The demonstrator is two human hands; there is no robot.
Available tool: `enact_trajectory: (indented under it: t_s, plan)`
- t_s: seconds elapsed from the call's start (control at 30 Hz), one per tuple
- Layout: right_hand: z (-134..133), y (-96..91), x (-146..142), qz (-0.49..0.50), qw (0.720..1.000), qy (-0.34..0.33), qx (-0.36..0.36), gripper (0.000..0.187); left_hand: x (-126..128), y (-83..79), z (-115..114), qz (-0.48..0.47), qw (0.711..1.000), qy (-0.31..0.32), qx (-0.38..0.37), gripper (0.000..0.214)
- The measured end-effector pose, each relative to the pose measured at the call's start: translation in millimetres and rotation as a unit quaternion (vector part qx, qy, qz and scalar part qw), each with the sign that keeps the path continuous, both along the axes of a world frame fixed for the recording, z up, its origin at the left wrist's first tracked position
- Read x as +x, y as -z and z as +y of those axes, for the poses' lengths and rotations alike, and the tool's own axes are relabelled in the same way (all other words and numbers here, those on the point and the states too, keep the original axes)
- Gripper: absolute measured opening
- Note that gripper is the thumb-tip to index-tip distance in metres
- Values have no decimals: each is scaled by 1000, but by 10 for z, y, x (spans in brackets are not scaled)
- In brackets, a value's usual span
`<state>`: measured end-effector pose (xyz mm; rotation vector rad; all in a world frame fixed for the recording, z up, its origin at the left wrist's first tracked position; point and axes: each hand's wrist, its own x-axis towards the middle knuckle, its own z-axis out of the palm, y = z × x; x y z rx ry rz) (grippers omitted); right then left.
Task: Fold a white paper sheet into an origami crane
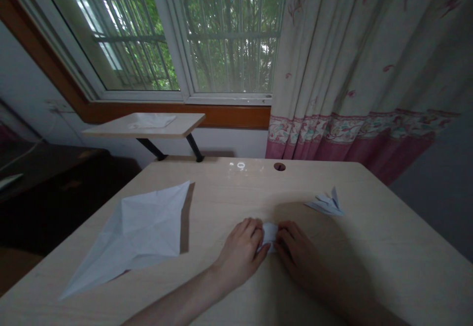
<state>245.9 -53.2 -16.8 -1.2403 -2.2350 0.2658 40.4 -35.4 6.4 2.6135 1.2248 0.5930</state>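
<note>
A small white folded paper (270, 232) lies on the wooden table (229, 193) near its front middle. My left hand (242, 254) rests on the paper's left side with fingers curled down onto it. From the right, my right hand (295, 252) presses on the paper's other side, fingers bent. Most of the paper is hidden under both hands.
A large creased white paper sheet (140, 230) lies at the table's left. A small folded paper figure (327, 203) sits at the right. A cable hole (280, 167) is at the table's back. A raised shelf (148, 125), window and curtain (369, 70) stand behind.
</note>
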Motion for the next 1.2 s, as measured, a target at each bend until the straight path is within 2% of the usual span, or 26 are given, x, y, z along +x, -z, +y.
enact_trajectory:
  t_s: [0.37,0.53,0.7,0.93,1.2]
  plan:
    - [16,75,26,-43,997,28,66,14,24,16,11,27,1000,-15,5,11]
    - [24,43,31,-55,994,28,95,16,14,29,11,18,1000,-8,4,8]
    - [34,7,31,-55,995,29,77,17,-9,40,39,-1,1000,-1,12,7]
    - [56,87,71,-28,998,32,43,22,-66,43,76,-49,998,8,-24,13]
    - [103,87,160,-62,997,33,16,27,-186,-66,151,-57,994,59,-76,15]
